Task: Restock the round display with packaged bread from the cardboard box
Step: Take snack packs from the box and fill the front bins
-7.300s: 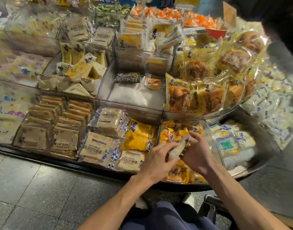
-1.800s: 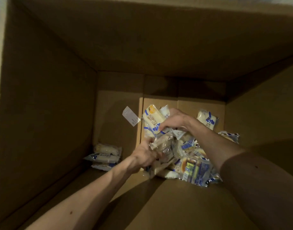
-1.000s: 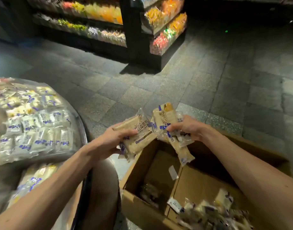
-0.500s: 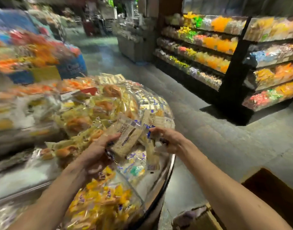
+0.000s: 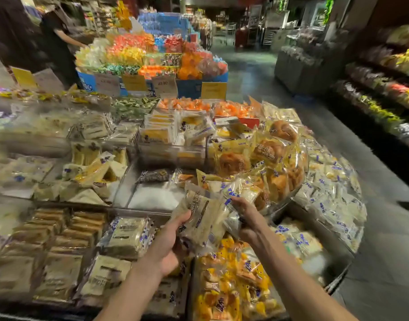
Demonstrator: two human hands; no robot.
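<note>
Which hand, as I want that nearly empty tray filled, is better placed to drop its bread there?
Likely left hand: its bread packet hangs beside the tray; the right hand sits farther right.

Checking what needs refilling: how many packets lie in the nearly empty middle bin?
2: a dark packet at the back left of the bin, an orange packet right of it. The held packets may hide others.

Both bare forearms are stretched forward and angled in toward each other. The left hand (image 5: pixel 168 244) is turned palm-in, thumb laid over a pack (image 5: pixel 203 218), fingers tucked underneath. The right hand (image 5: pixel 247 218) is curled round a couple of packs (image 5: pixel 240 191), knuckles outward, held just beside the left.
</note>
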